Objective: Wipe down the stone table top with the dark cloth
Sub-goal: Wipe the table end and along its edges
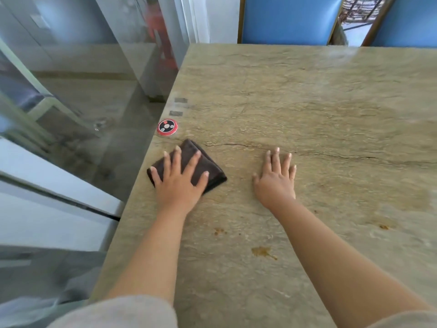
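Note:
The beige stone table top [319, 110] fills most of the head view. A folded dark brown cloth [212, 172] lies near the table's left edge. My left hand [178, 182] presses flat on the cloth with fingers spread and straight. To its right, my right hand [276, 179] rests flat on the bare stone, fingers straight, holding nothing. Brown stains mark the stone nearer to me, one [261, 251] between my forearms, a smaller one [219, 231] beside my left forearm and another [384, 227] at the right.
A round red and black call button [167, 127] sits at the table's left edge just beyond the cloth. Two grey stickers [181, 100] lie farther along that edge. A glass wall [71, 102] runs along the left. Two blue chairs [288, 20] stand at the far side.

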The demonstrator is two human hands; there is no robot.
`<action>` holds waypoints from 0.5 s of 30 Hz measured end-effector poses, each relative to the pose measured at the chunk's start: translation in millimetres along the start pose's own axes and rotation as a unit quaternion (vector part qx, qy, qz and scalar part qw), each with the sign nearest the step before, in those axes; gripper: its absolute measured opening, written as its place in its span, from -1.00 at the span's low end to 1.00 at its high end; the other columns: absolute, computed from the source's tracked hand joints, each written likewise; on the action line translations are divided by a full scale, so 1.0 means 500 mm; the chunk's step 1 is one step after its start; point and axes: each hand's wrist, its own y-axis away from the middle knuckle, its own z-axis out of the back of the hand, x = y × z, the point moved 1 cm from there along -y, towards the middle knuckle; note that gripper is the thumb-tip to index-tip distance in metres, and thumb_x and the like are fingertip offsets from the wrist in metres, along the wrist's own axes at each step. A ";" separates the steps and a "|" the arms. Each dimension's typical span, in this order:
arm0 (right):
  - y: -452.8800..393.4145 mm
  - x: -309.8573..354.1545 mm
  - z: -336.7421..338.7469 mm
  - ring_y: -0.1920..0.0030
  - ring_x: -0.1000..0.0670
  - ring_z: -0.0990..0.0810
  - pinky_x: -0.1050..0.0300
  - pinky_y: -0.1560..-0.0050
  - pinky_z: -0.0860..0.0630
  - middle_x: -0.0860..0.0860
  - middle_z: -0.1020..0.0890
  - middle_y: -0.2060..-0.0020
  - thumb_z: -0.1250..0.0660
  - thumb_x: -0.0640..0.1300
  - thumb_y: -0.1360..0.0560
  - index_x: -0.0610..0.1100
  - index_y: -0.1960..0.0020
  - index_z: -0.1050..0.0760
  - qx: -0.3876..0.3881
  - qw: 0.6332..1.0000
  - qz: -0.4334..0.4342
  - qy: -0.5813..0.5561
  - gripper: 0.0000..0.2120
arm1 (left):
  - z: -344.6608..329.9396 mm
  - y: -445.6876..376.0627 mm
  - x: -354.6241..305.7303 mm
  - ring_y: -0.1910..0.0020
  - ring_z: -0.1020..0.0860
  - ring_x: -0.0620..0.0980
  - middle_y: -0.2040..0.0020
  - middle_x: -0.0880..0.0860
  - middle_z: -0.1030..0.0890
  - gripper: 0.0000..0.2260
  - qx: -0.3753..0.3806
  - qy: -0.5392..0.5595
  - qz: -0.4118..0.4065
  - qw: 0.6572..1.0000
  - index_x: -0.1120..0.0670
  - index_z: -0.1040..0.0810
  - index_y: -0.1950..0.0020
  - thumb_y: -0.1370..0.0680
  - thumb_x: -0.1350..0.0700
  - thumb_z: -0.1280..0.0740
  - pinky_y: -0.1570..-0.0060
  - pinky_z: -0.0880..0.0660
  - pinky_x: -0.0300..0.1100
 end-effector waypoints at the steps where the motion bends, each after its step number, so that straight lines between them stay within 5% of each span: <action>1: 0.012 0.006 -0.008 -0.47 -0.22 0.44 -0.15 -0.47 0.35 -0.06 0.38 -0.51 0.11 0.05 -0.64 -0.11 -0.53 0.37 0.002 1.000 0.011 0.007 -0.39 | 0.004 -0.018 0.007 -0.57 0.21 0.08 -0.61 -0.04 0.15 -0.46 0.007 0.006 0.025 1.000 -0.35 0.07 -0.52 -0.55 -0.37 0.10 -0.45 0.20 0.30; 6: 0.046 0.038 -0.032 -0.48 -0.10 0.44 -0.24 -0.45 0.36 -0.04 0.39 -0.50 0.16 -0.01 -0.65 -0.06 -0.53 0.38 0.011 0.998 0.060 0.031 -0.44 | 0.002 0.043 -0.014 -0.56 0.24 0.11 -0.61 0.00 0.17 -0.47 0.004 0.026 0.066 0.997 -0.30 0.11 -0.54 -0.57 -0.32 0.13 -0.43 0.19 0.35; 10: 0.049 0.041 -0.040 -0.48 -0.03 0.45 -0.24 -0.45 0.36 -0.02 0.42 -0.49 0.19 -0.01 -0.64 -0.01 -0.52 0.41 0.008 0.998 0.049 0.037 -0.45 | -0.014 0.174 0.019 -0.57 0.16 0.12 -0.61 0.00 0.10 -0.45 -0.016 -0.008 -0.004 1.000 -0.30 0.08 -0.54 -0.55 -0.33 0.14 -0.43 0.14 0.32; 15: 0.049 0.039 -0.041 -0.48 0.00 0.44 -0.23 -0.44 0.38 0.01 0.42 -0.49 0.23 0.03 -0.63 0.02 -0.52 0.41 0.010 0.998 0.048 0.044 -0.46 | 0.004 0.098 0.093 -0.57 0.18 0.03 -0.61 -0.10 0.11 -0.46 0.001 0.012 0.020 1.000 -0.35 0.03 -0.52 -0.54 -0.35 0.07 -0.45 0.18 0.32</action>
